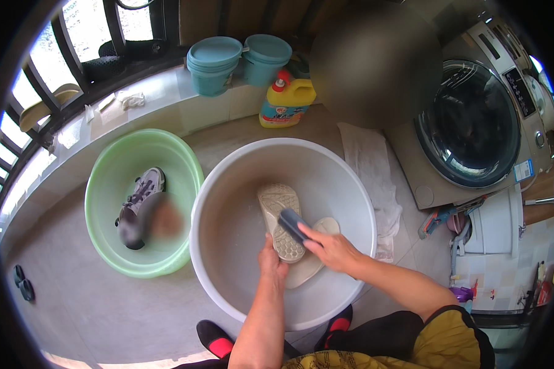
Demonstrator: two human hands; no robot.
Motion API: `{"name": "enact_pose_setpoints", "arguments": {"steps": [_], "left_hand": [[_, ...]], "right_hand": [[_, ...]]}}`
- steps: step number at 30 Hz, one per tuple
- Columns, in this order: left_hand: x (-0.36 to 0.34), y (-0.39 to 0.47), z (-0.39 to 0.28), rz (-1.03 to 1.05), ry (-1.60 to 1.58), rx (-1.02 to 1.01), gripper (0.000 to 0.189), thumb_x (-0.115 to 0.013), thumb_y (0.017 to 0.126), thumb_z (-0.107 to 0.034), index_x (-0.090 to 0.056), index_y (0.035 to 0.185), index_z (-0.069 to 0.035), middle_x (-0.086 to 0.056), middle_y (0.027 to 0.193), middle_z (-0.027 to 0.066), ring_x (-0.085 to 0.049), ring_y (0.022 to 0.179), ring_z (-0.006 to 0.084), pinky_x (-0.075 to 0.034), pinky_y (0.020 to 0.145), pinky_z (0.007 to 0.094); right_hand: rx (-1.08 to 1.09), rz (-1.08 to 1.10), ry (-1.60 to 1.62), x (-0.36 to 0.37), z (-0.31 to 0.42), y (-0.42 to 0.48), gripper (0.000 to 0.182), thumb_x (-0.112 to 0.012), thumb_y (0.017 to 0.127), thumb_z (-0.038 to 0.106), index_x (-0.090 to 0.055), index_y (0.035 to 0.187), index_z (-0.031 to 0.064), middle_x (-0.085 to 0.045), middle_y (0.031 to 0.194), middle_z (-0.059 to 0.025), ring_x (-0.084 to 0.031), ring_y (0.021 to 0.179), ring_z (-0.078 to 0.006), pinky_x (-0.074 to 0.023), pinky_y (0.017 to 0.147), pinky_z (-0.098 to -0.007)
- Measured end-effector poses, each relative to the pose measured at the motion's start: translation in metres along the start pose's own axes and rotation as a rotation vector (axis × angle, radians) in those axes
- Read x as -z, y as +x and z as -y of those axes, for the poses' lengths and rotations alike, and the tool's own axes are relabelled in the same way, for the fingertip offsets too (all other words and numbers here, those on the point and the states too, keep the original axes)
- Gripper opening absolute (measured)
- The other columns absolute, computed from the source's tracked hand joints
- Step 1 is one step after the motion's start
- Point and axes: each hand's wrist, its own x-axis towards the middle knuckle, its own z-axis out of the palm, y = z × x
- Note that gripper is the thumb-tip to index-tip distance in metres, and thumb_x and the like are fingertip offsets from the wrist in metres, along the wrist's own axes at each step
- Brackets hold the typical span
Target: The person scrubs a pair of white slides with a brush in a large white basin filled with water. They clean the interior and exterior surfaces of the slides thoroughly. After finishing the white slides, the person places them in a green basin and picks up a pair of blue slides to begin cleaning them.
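Note:
A slipper [279, 203], pale with a honeycomb-patterned sole, is held sole up inside a large white basin [212, 295]. My left hand [271, 262] grips its lower end. In my right hand [330, 246] is a dark grey scrubbing brush [292, 223], pressed against or just over the sole; its bristles are hidden. A second pale slipper [328, 226] lies beneath on the basin floor, partly covered by my right hand and the first slipper.
To the left, a green basin [92, 217] holds a grey-and-white sneaker [143, 189] beside a blurred patch. Behind stand a yellow detergent jug [284, 104] and two lidded blue buckets [214, 69] [265, 60]. A white cloth [369, 170] lies by the front-loading washing machine [471, 124].

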Motion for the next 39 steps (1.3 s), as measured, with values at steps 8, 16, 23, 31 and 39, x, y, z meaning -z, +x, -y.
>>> {"name": "enact_pose_setpoints", "arguments": {"steps": [8,16,23,31,39], "left_hand": [[0.004,0.011,0.005,-0.18,0.065,-0.044,0.036,-0.041,0.1,-0.034,-0.056,0.11,-0.003,-0.062,0.102,0.0105,-0.061,0.095,0.0248,-0.051,0.088,0.0429],[-0.033,-0.018,0.022,0.091,-0.046,-0.051,0.044,-0.045,0.099,-0.032,-0.045,0.128,0.001,-0.057,0.122,0.0146,-0.057,0.112,0.0276,-0.047,0.096,0.0435],[-0.026,-0.017,0.023,0.166,-0.145,0.057,0.037,-0.049,0.096,-0.026,-0.052,0.123,-0.002,-0.06,0.121,0.0129,-0.057,0.113,0.0275,-0.043,0.101,0.0431],[-0.032,-0.008,0.024,0.151,-0.177,0.048,0.034,-0.045,0.096,-0.032,-0.057,0.113,-0.004,-0.063,0.111,0.0106,-0.059,0.106,0.0263,-0.046,0.097,0.0427],[-0.031,-0.013,0.039,0.211,-0.103,0.047,0.04,-0.041,0.099,-0.029,-0.048,0.128,-0.003,-0.056,0.127,0.012,-0.055,0.116,0.0263,-0.045,0.1,0.0419]], "right_hand": [[0.071,0.08,-0.258,-0.033,-0.007,-0.006,0.045,-0.055,0.092,0.037,-0.047,0.136,0.0308,-0.063,0.072,-0.0196,-0.062,0.065,-0.04,-0.049,0.058,-0.048],[-0.204,-0.006,-0.07,-0.008,-0.013,0.068,0.044,-0.05,0.095,0.037,-0.046,0.137,0.0252,-0.064,0.107,-0.0215,-0.061,0.095,-0.0405,-0.049,0.083,-0.0417],[-0.125,-0.012,0.182,0.017,-0.017,0.015,0.046,-0.052,0.095,0.029,-0.044,0.139,0.0207,-0.06,0.117,-0.0211,-0.061,0.105,-0.0348,-0.0477,0.089,-0.0372],[0.035,0.002,-0.314,0.001,-0.014,-0.013,0.05,-0.057,0.091,0.034,-0.043,0.138,0.028,-0.063,0.07,-0.0181,-0.062,0.064,-0.0383,-0.0494,0.057,-0.048],[-0.068,-0.133,-0.13,0.006,-0.05,0.057,0.045,-0.051,0.094,0.034,-0.044,0.138,0.0264,-0.065,0.087,-0.0229,-0.062,0.079,-0.043,-0.0502,0.07,-0.0472]]}}
